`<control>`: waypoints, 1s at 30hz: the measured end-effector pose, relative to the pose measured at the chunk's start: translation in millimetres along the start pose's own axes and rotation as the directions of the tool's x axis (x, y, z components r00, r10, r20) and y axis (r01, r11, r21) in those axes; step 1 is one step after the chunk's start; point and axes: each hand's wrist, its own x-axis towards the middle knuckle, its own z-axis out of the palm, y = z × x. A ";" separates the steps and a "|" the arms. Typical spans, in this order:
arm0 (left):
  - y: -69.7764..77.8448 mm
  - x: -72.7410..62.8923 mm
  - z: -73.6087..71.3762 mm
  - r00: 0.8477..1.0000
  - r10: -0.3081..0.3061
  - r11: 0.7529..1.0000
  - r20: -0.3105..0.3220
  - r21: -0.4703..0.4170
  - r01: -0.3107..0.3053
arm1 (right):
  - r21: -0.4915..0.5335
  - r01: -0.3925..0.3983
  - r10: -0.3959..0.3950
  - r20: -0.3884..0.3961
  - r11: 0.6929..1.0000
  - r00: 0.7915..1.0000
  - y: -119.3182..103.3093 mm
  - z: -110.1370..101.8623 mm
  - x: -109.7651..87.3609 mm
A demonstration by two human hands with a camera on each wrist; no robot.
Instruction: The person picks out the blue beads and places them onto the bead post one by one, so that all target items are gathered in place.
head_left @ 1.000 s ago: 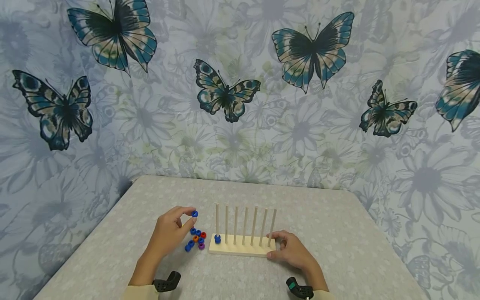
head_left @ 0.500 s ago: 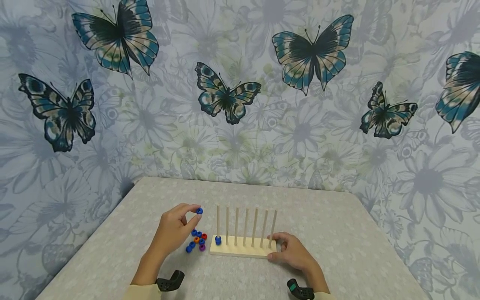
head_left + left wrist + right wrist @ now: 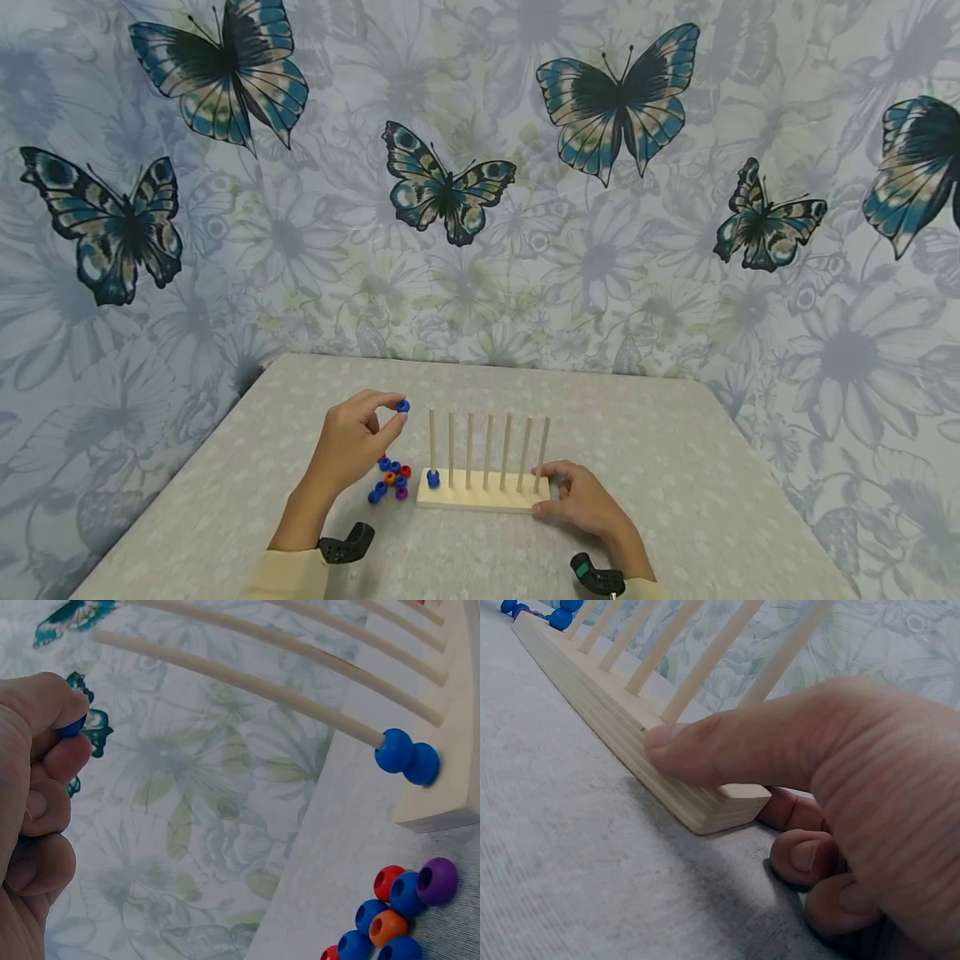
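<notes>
My left hand (image 3: 351, 440) pinches a blue bead (image 3: 402, 406) between thumb and index finger, raised near the top of the leftmost peg (image 3: 432, 437). In the left wrist view most of this bead (image 3: 72, 728) is covered by the fingertips. A wooden base (image 3: 480, 498) bears a row of several upright pegs. Two blue beads (image 3: 405, 756) sit stacked at the bottom of the leftmost peg; the other pegs are bare. My right hand (image 3: 588, 500) grips the right end of the base, thumb (image 3: 697, 750) along its near side and fingers behind.
Left of the base lies a loose cluster of beads: several blue ones, red ones, an orange bead (image 3: 390, 478) and a purple bead (image 3: 402, 493). The table (image 3: 637, 433) has a pale patterned cover. Behind it stands a wall (image 3: 600, 317) with butterflies.
My left hand has risen and moved right with the blue bead, from over the bead cluster to near the leftmost peg's top. My right hand stays on the base.
</notes>
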 end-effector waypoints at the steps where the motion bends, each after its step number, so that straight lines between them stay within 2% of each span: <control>1: 0.0 2.4 0.1 1.000 0.003 1.000 -0.006 -0.002 -0.003 | -0.001 0.003 -0.003 -0.004 1.000 1.000 0.5 -0.4 0.5; 9: 1.5 10.8 1.5 0.999 0.012 0.999 -0.034 -0.036 -0.013 | -0.015 0.026 -0.026 0.002 1.000 1.000 1.2 -0.3 2.2; 15: 2.5 17.8 5.3 0.999 0.013 0.997 -0.047 -0.077 -0.017 | -0.018 0.009 -0.009 -0.004 1.000 1.000 2.2 -1.4 2.6; 30: 15.5 22.0 1.0 0.999 0.033 0.997 -0.018 -0.071 -0.034 | 0.011 0.000 0.000 0.004 1.000 1.000 0.2 -0.6 0.5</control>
